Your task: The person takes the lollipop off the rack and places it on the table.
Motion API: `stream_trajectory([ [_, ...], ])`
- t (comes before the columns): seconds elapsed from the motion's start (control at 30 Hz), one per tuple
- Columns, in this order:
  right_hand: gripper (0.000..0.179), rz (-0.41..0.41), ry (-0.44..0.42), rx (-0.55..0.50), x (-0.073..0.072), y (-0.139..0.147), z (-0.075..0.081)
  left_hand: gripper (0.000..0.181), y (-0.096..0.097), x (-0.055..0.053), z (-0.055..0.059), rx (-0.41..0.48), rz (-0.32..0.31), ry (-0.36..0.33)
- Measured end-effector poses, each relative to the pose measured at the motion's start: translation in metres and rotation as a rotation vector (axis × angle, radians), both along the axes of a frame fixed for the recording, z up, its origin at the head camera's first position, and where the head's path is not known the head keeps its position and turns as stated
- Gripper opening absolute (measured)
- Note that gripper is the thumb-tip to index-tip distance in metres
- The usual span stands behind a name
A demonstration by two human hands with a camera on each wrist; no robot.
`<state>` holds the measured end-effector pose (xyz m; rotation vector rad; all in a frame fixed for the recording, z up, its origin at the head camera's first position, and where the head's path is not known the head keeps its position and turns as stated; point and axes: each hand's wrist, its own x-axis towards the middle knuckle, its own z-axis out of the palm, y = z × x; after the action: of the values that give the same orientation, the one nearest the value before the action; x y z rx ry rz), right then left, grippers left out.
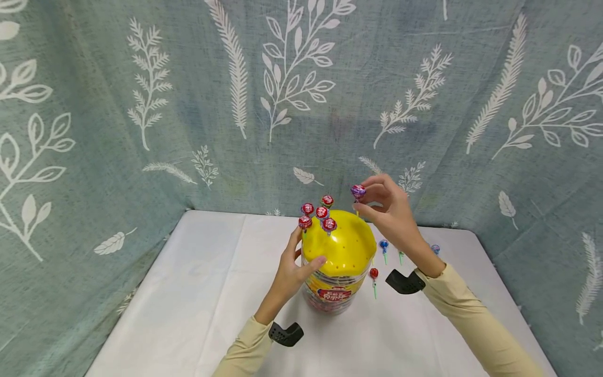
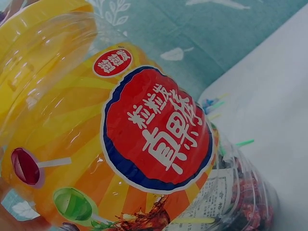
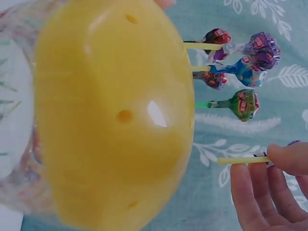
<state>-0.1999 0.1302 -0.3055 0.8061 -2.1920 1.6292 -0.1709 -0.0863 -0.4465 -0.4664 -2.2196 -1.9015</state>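
Note:
A clear plastic candy jar with a yellow-orange label (image 2: 96,120) stands upright, topped by a yellow lid (image 1: 346,246) dotted with small holes. My left hand (image 1: 293,269) grips the jar at its left side, thumb over the lid's edge and the other fingers partly hidden behind it. Several wrapped lollipops (image 1: 322,212) stick up from holes on the lid's left part. Above the lid's far right side, my right hand (image 1: 388,207) pinches a purple-wrapped lollipop (image 1: 358,191). Its yellow stick (image 3: 240,160) points at the lid side, apart from the lid in the right wrist view.
On the white table (image 1: 188,303), right of the jar, lie a red lollipop (image 1: 374,273), a blue lollipop (image 1: 383,245) and another bluish lollipop (image 1: 435,249); a green stick shows beside my right wrist. A leaf-patterned curtain (image 1: 301,104) hangs behind the table and along its sides.

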Motion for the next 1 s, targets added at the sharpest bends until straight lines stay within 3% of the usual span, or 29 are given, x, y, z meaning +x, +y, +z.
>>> stream_trajectory([
  [0.1, 0.038, -0.016, -0.003, -0.001, 0.000, 0.010, -0.011, 0.083, 0.000, 0.000, 0.000, 0.000, 0.001, 0.004],
  [0.4, 0.038, -0.053, -0.024, -0.049, 0.018, 0.026, -0.016, 0.081, -0.001, 0.000, -0.001, -0.003, -0.009, 0.000],
  [0.73, 0.039, -0.079, -0.035, -0.031, 0.030, 0.040, -0.022, 0.085, -0.004, -0.003, 0.001, -0.013, -0.042, -0.038],
  [1.0, 0.041, -0.127, -0.066, -0.022, 0.040, 0.050, -0.033, 0.082, -0.002, 0.000, 0.001, -0.015, -0.015, 0.000],
])
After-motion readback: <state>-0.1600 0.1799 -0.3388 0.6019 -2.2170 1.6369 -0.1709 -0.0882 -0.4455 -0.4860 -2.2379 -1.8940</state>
